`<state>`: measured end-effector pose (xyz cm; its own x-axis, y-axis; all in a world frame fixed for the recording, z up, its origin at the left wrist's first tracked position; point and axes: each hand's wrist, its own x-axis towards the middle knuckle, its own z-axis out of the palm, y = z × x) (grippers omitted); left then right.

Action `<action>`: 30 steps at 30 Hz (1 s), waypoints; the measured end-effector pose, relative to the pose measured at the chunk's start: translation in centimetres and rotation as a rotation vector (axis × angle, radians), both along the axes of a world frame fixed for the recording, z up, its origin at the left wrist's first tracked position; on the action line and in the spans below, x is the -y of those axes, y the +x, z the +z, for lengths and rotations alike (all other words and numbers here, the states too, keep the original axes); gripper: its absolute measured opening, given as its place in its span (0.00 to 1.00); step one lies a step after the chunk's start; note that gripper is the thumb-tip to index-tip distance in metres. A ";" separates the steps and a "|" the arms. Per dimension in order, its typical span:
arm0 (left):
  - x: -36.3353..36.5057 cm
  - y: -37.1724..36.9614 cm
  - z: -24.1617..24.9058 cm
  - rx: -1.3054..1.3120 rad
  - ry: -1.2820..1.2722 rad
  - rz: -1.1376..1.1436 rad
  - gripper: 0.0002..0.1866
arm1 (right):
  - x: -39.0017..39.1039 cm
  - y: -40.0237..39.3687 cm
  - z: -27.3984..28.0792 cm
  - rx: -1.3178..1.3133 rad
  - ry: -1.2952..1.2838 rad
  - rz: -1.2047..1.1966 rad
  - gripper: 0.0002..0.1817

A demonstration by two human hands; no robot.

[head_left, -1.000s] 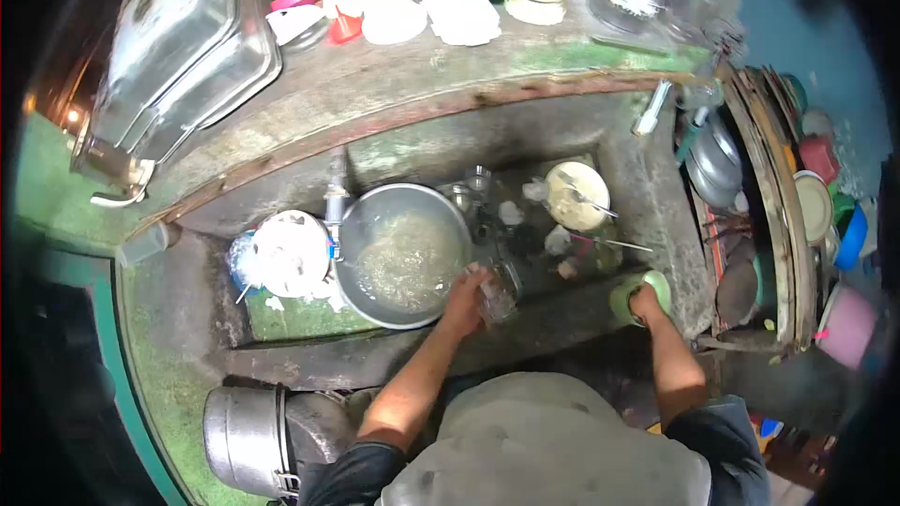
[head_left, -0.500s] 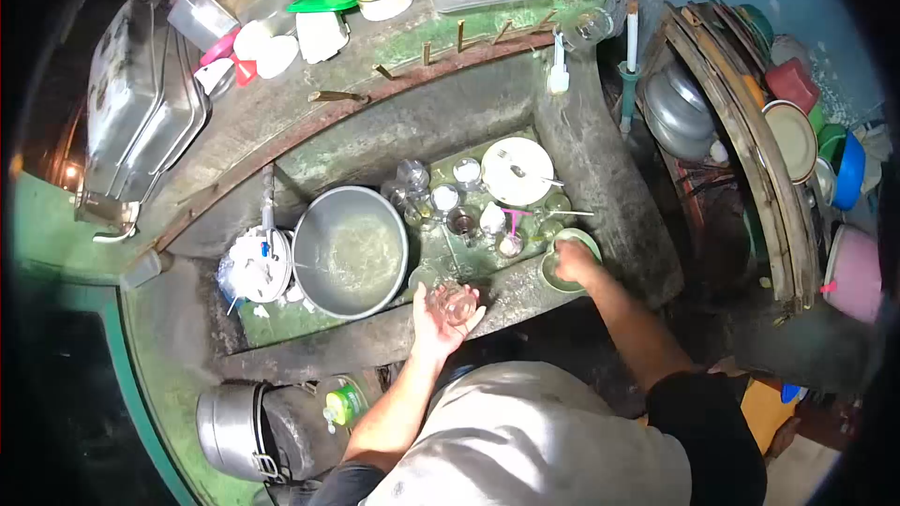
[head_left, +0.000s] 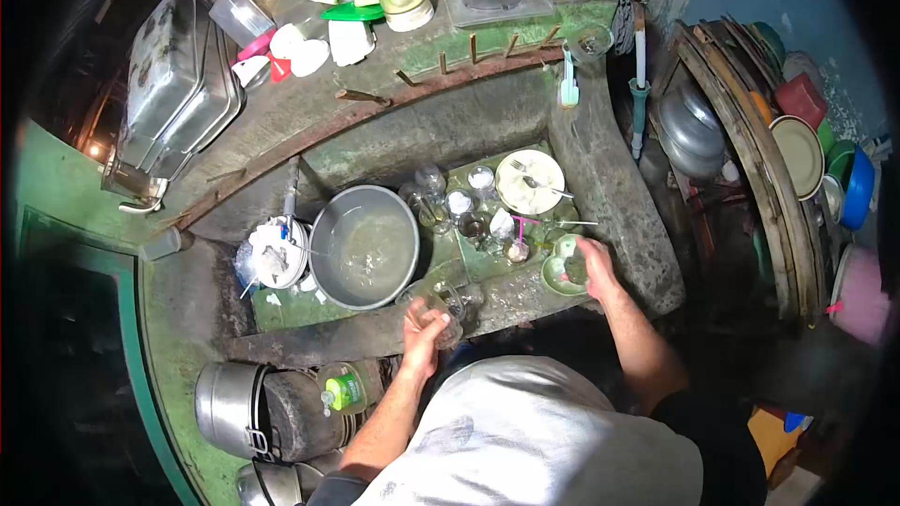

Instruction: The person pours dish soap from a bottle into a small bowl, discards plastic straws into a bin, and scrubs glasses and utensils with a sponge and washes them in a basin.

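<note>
My left hand (head_left: 424,335) is closed round a clear glass (head_left: 442,326) at the front rim of the sink, and other clear glassware stands just beyond it. Over the right edge of a small green bowl (head_left: 563,287), my right hand (head_left: 600,272) has its fingers curved round something dark and greenish, too small to make out. A pink spot shows inside the bowl. Behind it, glasses and a pink-handled item (head_left: 525,221) stand in the sink, near a pale plate (head_left: 531,182) with cutlery on it.
A grey basin (head_left: 364,248) of cloudy water stands left of the glasses, beside stacked white dishes (head_left: 279,258). Wooden pegs line the ledge (head_left: 309,98) behind. Pots (head_left: 228,410) and a green-labelled bottle (head_left: 344,391) stand at the lower left. A wooden rack (head_left: 750,150) is at the right.
My right hand has come up out of the green bowl to its right edge. My left hand has turned from palm up to gripping the glass from the side, slightly lower. The view has shifted.
</note>
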<state>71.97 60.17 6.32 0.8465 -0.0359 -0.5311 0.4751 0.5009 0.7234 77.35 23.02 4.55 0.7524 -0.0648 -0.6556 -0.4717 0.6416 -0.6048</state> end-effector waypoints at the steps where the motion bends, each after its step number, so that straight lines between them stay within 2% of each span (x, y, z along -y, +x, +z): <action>1: 0.4 -0.2 0.8 0.063 0.126 -0.039 0.35 | 0.0 0.0 -2.7 -0.013 -0.367 0.063 0.14; 2: 0.5 -0.3 1.3 0.124 0.253 -0.071 0.36 | -0.3 -0.1 -4.4 -0.025 -0.735 0.132 0.13; 3: -0.1 -0.2 0.8 0.147 0.374 -0.143 0.39 | -1.0 -0.3 -4.2 0.254 -1.002 0.115 0.10; 4: -0.4 0.0 0.1 0.248 0.492 -0.180 0.42 | -1.9 -0.2 -2.6 0.266 -1.050 0.048 0.07; 5: -0.5 0.2 -0.6 0.317 0.540 -0.200 0.42 | -1.7 0.3 -3.4 0.320 -1.155 0.057 0.06; 6: -0.8 0.2 -1.3 0.382 0.591 -0.222 0.43 | -1.3 0.4 -4.1 0.375 -1.255 0.065 0.06; 7: -0.4 0.7 1.0 0.441 0.590 -0.261 0.45 | -1.7 0.2 -3.4 0.330 -1.340 0.090 0.08; 8: -0.6 0.9 0.0 0.508 0.611 -0.255 0.46 | -1.8 0.3 -2.0 0.287 -1.430 0.105 0.10; 9: -1.4 1.3 -0.9 0.547 0.700 -0.306 0.46 | -2.0 0.3 -1.3 0.223 -1.418 0.057 0.16; 10: -2.0 1.5 -1.4 0.582 0.786 -0.361 0.47 | -2.3 0.2 0.2 0.192 -1.410 0.077 0.16; 12: -2.0 2.1 1.0 0.640 0.868 -0.329 0.45 | -4.8 -0.2 3.4 0.350 -0.976 -0.095 0.15; 14: -2.1 3.0 3.0 0.601 0.992 -0.439 0.43 | -8.5 -0.3 6.6 0.458 -0.631 -0.141 0.12; 16: -1.9 3.8 4.0 0.624 0.996 -0.424 0.42 | -12.7 -0.1 7.7 0.662 -0.726 -0.031 0.11; 18: -2.0 4.9 5.5 0.668 0.976 -0.489 0.43 | -17.7 0.0 10.5 0.853 -0.833 0.210 0.17; 19: -2.1 5.4 6.3 0.692 0.975 -0.496 0.43 | -18.8 -0.3 11.3 0.957 -0.972 0.369 0.22; 20: -2.4 5.8 6.7 0.619 0.922 -0.522 0.42 | -18.7 -0.5 11.6 1.067 -1.318 0.537 0.22; 22: -3.4 6.7 8.8 0.691 1.017 -0.620 0.43 | -17.9 -0.8 12.5 1.196 -1.309 0.872 0.25; 25: -4.5 7.8 11.8 0.830 1.090 -0.891 0.42 | -18.5 0.3 15.1 1.259 -1.246 1.232 0.34; 26: -4.2 8.2 13.1 0.837 1.089 -0.964 0.42 | -18.8 1.0 13.4 1.262 -1.042 1.243 0.33; 28: -3.9 9.1 15.6 0.827 1.212 -1.066 0.42 | -19.4 2.5 11.4 1.323 -0.951 1.194 0.34; 30: -4.9 10.7 17.2 0.866 1.149 -0.994 0.42 | -20.5 3.3 12.9 0.893 -0.612 1.123 0.32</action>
<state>82.71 65.11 23.53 0.7663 -0.6343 -0.1026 -0.4248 -0.6199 0.6597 80.66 43.54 17.44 0.7135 0.6971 -0.0709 0.1186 -0.2199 -0.9683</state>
